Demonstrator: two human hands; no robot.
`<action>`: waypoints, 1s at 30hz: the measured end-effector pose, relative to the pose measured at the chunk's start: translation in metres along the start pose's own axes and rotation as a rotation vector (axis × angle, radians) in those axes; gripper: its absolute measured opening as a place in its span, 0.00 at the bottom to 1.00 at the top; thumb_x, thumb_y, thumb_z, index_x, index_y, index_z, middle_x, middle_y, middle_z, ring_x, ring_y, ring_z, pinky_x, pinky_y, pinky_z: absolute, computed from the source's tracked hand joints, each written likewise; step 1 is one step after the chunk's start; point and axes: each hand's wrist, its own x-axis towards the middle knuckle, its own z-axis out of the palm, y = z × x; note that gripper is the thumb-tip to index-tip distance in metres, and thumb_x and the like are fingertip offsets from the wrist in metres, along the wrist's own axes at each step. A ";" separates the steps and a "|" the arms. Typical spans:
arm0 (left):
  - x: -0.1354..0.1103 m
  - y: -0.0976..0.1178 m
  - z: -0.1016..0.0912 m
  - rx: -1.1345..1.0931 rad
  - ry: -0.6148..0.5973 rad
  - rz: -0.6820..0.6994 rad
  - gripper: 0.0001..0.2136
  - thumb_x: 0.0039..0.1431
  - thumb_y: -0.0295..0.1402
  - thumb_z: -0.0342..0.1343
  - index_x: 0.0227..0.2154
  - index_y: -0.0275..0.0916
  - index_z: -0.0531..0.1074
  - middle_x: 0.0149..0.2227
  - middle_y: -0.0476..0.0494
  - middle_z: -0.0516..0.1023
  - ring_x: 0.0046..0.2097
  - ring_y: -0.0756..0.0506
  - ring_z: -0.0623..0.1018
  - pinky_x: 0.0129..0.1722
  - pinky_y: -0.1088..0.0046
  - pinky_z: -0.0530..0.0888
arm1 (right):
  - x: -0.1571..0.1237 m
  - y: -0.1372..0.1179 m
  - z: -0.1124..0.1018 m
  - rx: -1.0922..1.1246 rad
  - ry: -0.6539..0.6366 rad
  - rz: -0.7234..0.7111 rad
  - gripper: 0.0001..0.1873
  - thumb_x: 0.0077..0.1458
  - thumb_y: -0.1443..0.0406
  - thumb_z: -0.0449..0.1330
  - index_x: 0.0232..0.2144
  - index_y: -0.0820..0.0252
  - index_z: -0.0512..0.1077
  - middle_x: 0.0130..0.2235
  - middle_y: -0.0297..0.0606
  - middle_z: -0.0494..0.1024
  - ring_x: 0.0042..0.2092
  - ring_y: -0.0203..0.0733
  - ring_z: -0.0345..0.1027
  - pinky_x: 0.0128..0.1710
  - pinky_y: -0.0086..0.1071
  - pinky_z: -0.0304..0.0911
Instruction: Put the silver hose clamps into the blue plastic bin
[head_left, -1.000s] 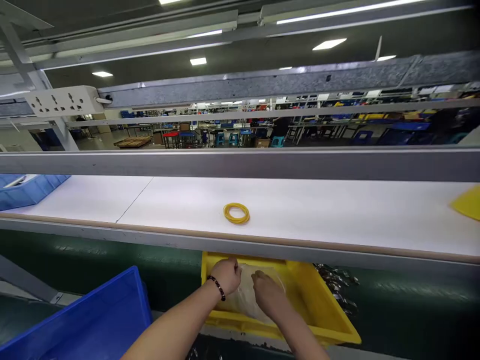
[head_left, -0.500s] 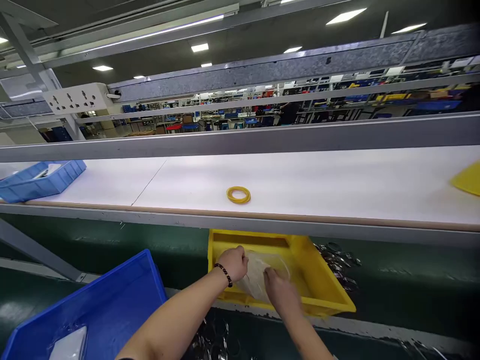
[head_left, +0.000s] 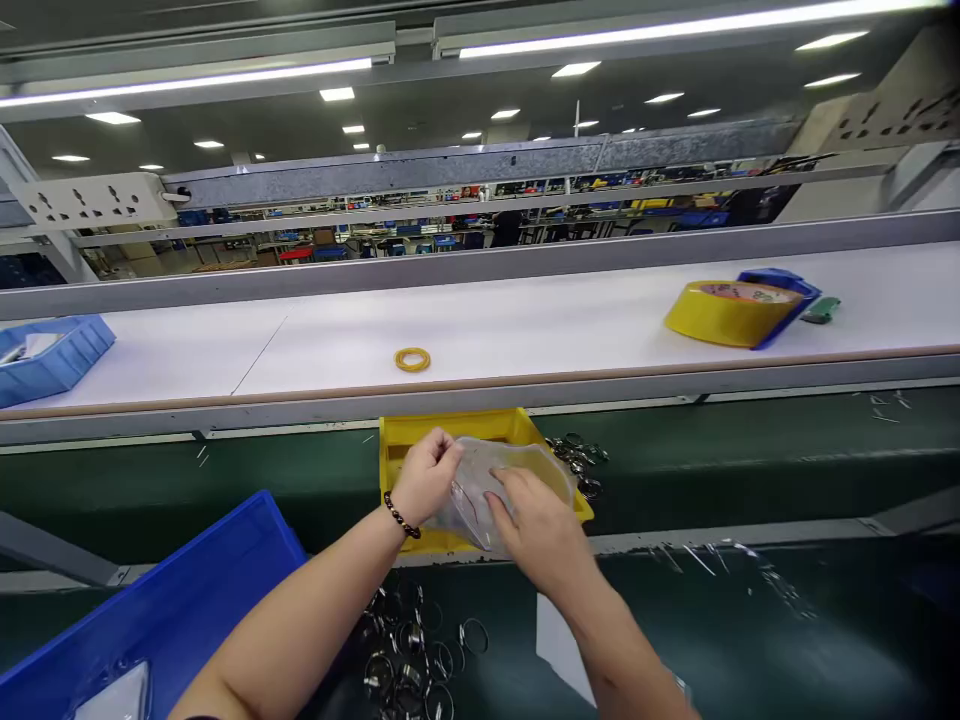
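Since the earlier frames the view has swung to the right, bringing a tilted yellow plastic tub [head_left: 721, 313] and a dark blue bin [head_left: 787, 290] into sight on the white shelf [head_left: 525, 325], and both hands have lifted the clear plastic bag [head_left: 491, 480] higher over the small yellow plastic tray [head_left: 397, 445]. The left hand [head_left: 426, 478] is closed on the bag's left edge; the right hand [head_left: 540, 530] lies over its near side, fingers curled on the film (whether it pinches or only presses, I cannot tell). The bag looks unopened, so the work seems at an early stage, with metal rings [head_left: 420, 650] loose on the green belt [head_left: 750, 450]. A yellow rubber-band coil [head_left: 412, 359] lies on the shelf. No writing can be read anywhere.
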 end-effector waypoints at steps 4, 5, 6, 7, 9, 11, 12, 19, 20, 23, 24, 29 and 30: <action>-0.042 0.043 -0.006 -0.294 -0.051 -0.108 0.18 0.53 0.50 0.53 0.25 0.40 0.57 0.17 0.58 0.59 0.15 0.56 0.60 0.15 0.80 0.59 | -0.039 -0.017 -0.053 0.195 0.114 -0.106 0.18 0.60 0.57 0.51 0.47 0.58 0.70 0.47 0.43 0.75 0.49 0.46 0.68 0.50 0.40 0.67; -0.052 0.046 -0.005 -0.338 -0.063 -0.144 0.20 0.50 0.52 0.55 0.24 0.40 0.57 0.17 0.58 0.60 0.15 0.56 0.59 0.13 0.81 0.58 | -0.050 -0.019 -0.060 0.265 0.079 -0.078 0.18 0.59 0.56 0.52 0.48 0.57 0.70 0.48 0.43 0.74 0.49 0.47 0.68 0.51 0.41 0.67; -0.063 0.047 -0.004 -0.373 -0.072 -0.181 0.22 0.48 0.54 0.56 0.24 0.40 0.57 0.16 0.58 0.60 0.14 0.56 0.59 0.12 0.81 0.58 | -0.061 -0.020 -0.065 0.349 0.036 -0.027 0.19 0.58 0.56 0.53 0.49 0.55 0.70 0.49 0.43 0.74 0.50 0.47 0.68 0.53 0.43 0.67; -0.075 0.046 -0.001 -0.399 -0.079 -0.220 0.23 0.46 0.55 0.57 0.23 0.40 0.57 0.16 0.58 0.60 0.14 0.56 0.58 0.11 0.81 0.58 | -0.072 -0.019 -0.068 0.457 -0.001 0.046 0.20 0.58 0.54 0.53 0.50 0.54 0.70 0.50 0.43 0.73 0.51 0.48 0.68 0.54 0.45 0.66; -0.097 0.039 0.005 -0.432 -0.088 -0.313 0.24 0.44 0.56 0.58 0.23 0.40 0.57 0.15 0.59 0.60 0.13 0.56 0.58 0.10 0.81 0.57 | -0.091 -0.014 -0.069 0.769 -0.044 0.242 0.24 0.56 0.51 0.55 0.51 0.53 0.69 0.52 0.44 0.72 0.52 0.51 0.67 0.54 0.49 0.66; -0.120 0.030 0.011 -0.458 -0.083 -0.406 0.25 0.42 0.56 0.58 0.24 0.40 0.57 0.15 0.59 0.60 0.12 0.56 0.59 0.09 0.81 0.57 | -0.107 -0.007 -0.067 1.142 -0.069 0.460 0.26 0.55 0.48 0.55 0.52 0.53 0.67 0.54 0.46 0.71 0.53 0.53 0.67 0.52 0.50 0.67; -0.131 0.027 0.013 -0.468 -0.076 -0.446 0.25 0.41 0.56 0.59 0.24 0.40 0.57 0.15 0.59 0.61 0.12 0.56 0.59 0.09 0.81 0.58 | -0.113 -0.003 -0.065 1.301 -0.073 0.559 0.27 0.54 0.47 0.55 0.52 0.54 0.67 0.54 0.47 0.70 0.54 0.55 0.66 0.51 0.51 0.68; -0.205 0.014 0.015 -0.468 0.022 -0.506 0.25 0.41 0.56 0.58 0.24 0.40 0.57 0.15 0.59 0.61 0.12 0.56 0.59 0.09 0.81 0.58 | -0.159 -0.007 -0.061 1.661 -0.164 0.891 0.31 0.51 0.48 0.57 0.54 0.55 0.64 0.58 0.50 0.66 0.56 0.58 0.63 0.53 0.50 0.66; -0.216 0.013 0.014 -0.463 0.033 -0.499 0.25 0.41 0.57 0.58 0.25 0.40 0.57 0.15 0.59 0.61 0.12 0.56 0.59 0.09 0.81 0.58 | -0.167 -0.011 -0.062 1.665 -0.182 0.896 0.31 0.51 0.48 0.58 0.54 0.57 0.64 0.57 0.51 0.67 0.57 0.58 0.63 0.53 0.49 0.66; -0.249 0.012 0.009 -0.446 0.065 -0.468 0.26 0.41 0.59 0.57 0.25 0.41 0.56 0.16 0.59 0.61 0.12 0.56 0.59 0.09 0.81 0.57 | -0.188 -0.025 -0.066 1.659 -0.238 0.867 0.34 0.51 0.48 0.58 0.54 0.59 0.62 0.56 0.53 0.67 0.57 0.58 0.62 0.55 0.46 0.65; -0.261 0.013 0.006 -0.440 0.073 -0.457 0.26 0.42 0.59 0.56 0.26 0.41 0.56 0.16 0.59 0.62 0.12 0.56 0.59 0.09 0.80 0.57 | -0.195 -0.030 -0.068 1.654 -0.254 0.850 0.34 0.51 0.48 0.58 0.56 0.58 0.61 0.56 0.53 0.68 0.57 0.57 0.62 0.55 0.47 0.65; -0.335 0.024 -0.016 -0.441 0.127 -0.418 0.26 0.45 0.60 0.55 0.26 0.41 0.56 0.16 0.59 0.60 0.12 0.55 0.59 0.11 0.80 0.57 | -0.234 -0.071 -0.077 1.532 -0.249 0.640 0.25 0.53 0.47 0.53 0.49 0.50 0.67 0.39 0.46 0.77 0.42 0.55 0.73 0.44 0.52 0.71; -0.353 0.025 -0.021 -0.448 0.144 -0.417 0.26 0.45 0.60 0.55 0.26 0.41 0.56 0.16 0.59 0.60 0.12 0.55 0.59 0.11 0.80 0.57 | -0.243 -0.087 -0.074 1.462 -0.231 0.525 0.22 0.55 0.48 0.52 0.45 0.51 0.70 0.34 0.44 0.76 0.37 0.52 0.73 0.39 0.49 0.73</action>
